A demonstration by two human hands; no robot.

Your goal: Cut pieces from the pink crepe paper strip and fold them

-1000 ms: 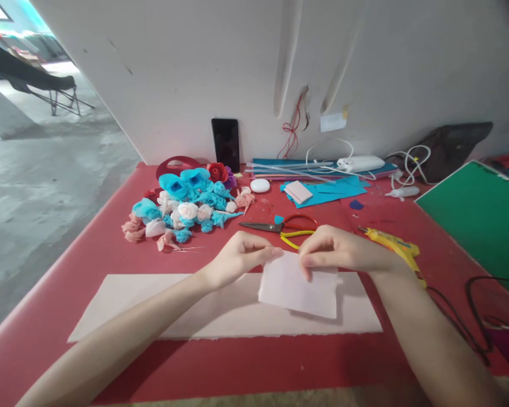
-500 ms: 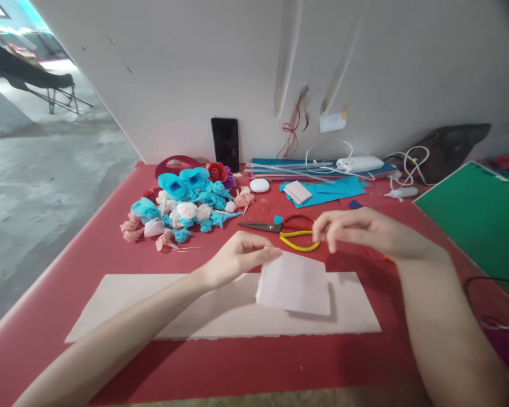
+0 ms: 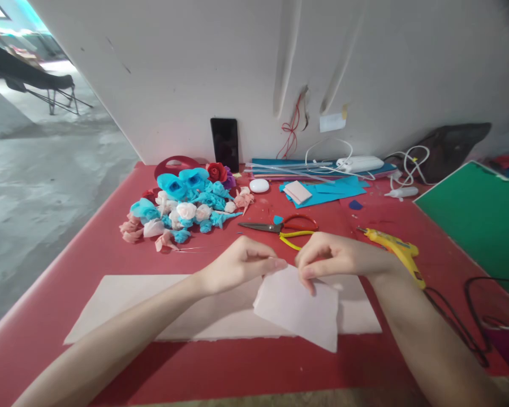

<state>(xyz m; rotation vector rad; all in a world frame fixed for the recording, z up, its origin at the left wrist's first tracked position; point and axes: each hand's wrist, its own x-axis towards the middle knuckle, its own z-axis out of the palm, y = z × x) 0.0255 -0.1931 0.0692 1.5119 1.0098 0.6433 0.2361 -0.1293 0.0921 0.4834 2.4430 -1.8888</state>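
A folded piece of pale pink crepe paper (image 3: pixel 301 305) hangs just above a long pale strip of similar paper (image 3: pixel 152 299) laid flat across the table. My left hand (image 3: pixel 246 263) pinches its upper left corner between thumb and fingers. At the top edge, my right hand (image 3: pixel 328 260) is closed on the same piece, with one finger over the front face. Behind my right hand lie scissors (image 3: pixel 267 228) with red and yellow handles, their blades pointing left. To the right of that wrist rests a yellow glue gun (image 3: pixel 392 249).
Paper flowers (image 3: pixel 186 209) in blue, white and pink are heaped at the left. A phone (image 3: pixel 225 144) leans on the wall. Blue paper (image 3: pixel 331 189), a white power strip (image 3: pixel 360 164) and a green board (image 3: pixel 475 220) line the back and right. A black cord (image 3: pixel 458 322) trails at right.
My right hand has come left and down onto the paper's top edge and taken hold. The paper has tilted, its right side lower. The glue gun, hidden earlier by my hand, now shows.
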